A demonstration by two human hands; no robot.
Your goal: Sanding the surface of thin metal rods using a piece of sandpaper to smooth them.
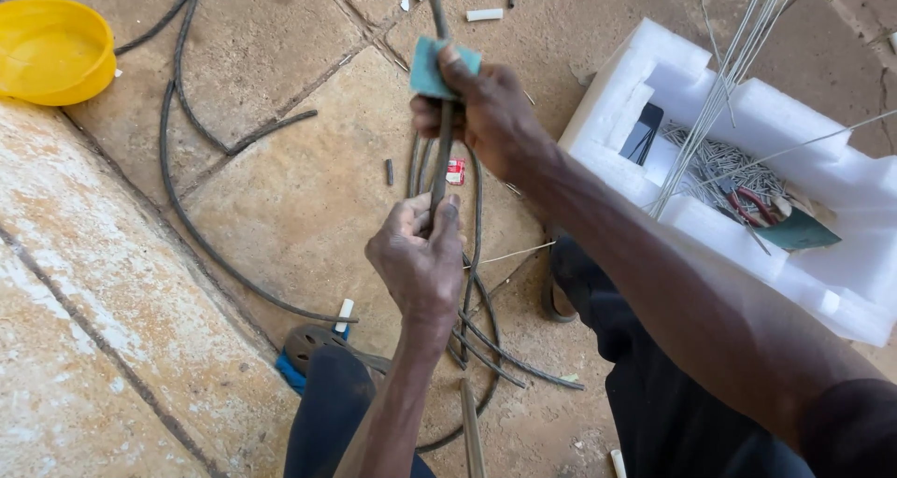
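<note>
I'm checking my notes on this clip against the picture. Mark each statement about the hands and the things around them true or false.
1. The right hand presses a teal pad around the cable. True.
2. The left hand is empty. False: it grips the same cable lower down.
3. The yellow bowl sits at the upper left. True.
4. The white foam box holds only water. False: it holds metal pins and red-handled pliers.
</note>
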